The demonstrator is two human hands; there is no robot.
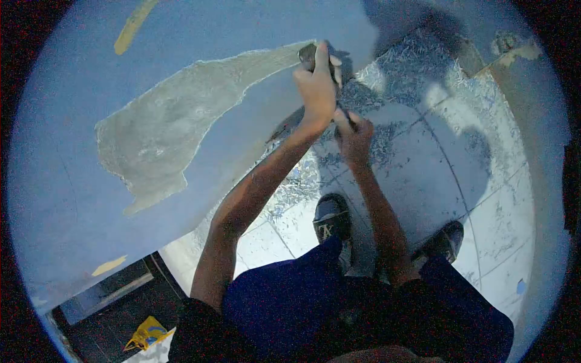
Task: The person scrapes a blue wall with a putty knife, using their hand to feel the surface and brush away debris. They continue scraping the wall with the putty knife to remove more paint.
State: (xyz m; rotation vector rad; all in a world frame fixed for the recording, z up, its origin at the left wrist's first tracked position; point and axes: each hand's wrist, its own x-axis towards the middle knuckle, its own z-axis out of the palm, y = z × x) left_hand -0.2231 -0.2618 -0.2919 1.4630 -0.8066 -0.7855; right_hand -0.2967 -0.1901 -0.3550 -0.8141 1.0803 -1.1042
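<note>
My left hand (318, 91) is closed around a dark tool (307, 57) that looks like a scraper, its thumb stretched along it. The tool's dark end rests at the upper right tip of a bare grey patch (163, 127) on the blue painted wall (254, 133). Just below, my right hand (355, 136) is closed on a dark handle-like piece (350, 118). Whether this piece belongs to the same tool is hidden by my fingers.
Paint flakes (417, 66) litter the tiled floor (448, 163) along the wall's foot. My shoes (331, 218) stand on the tiles. At lower left, a yellow bag-like item (148, 333) lies on a dark floor (109, 320) past an opening.
</note>
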